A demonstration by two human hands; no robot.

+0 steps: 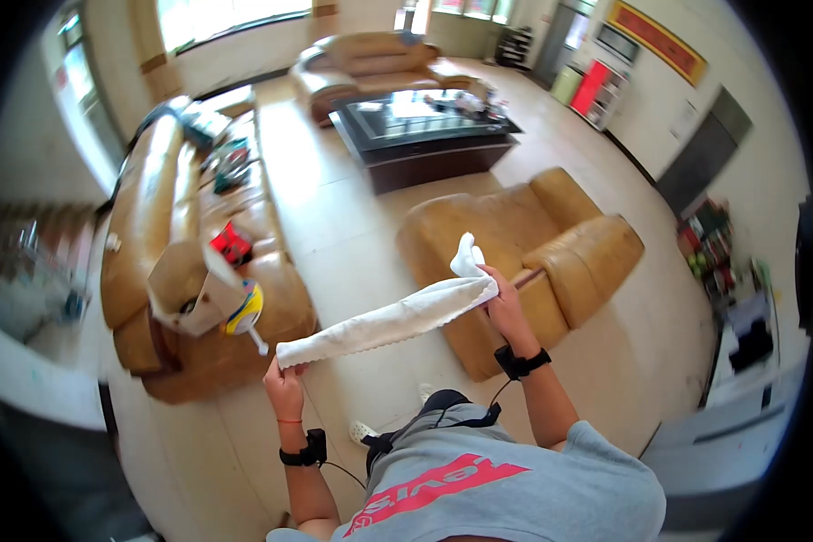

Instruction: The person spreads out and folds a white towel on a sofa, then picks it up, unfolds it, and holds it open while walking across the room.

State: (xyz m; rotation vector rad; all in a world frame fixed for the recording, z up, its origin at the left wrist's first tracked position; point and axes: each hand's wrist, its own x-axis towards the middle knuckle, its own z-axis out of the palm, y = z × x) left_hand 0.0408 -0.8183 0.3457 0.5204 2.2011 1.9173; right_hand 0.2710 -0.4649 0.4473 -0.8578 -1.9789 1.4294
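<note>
A long white cloth [384, 323] with a scalloped edge is stretched between my two hands, above the tiled floor. My left hand [285, 388] grips its left end, the fingers closed on the fabric. At the other end my right hand [503, 303] is closed round the cloth, and a short loose tip sticks up beyond it. The strip is narrow and looks folded or bunched lengthwise. Each wrist wears a black band with a small box.
A tan armchair [488, 230] stands ahead on the right. The long tan sofa [154, 181] on the left holds a cardboard box [190, 294], a red packet [232, 244] and clothes. Farther off are a dark coffee table [438, 163] and another sofa [375, 59].
</note>
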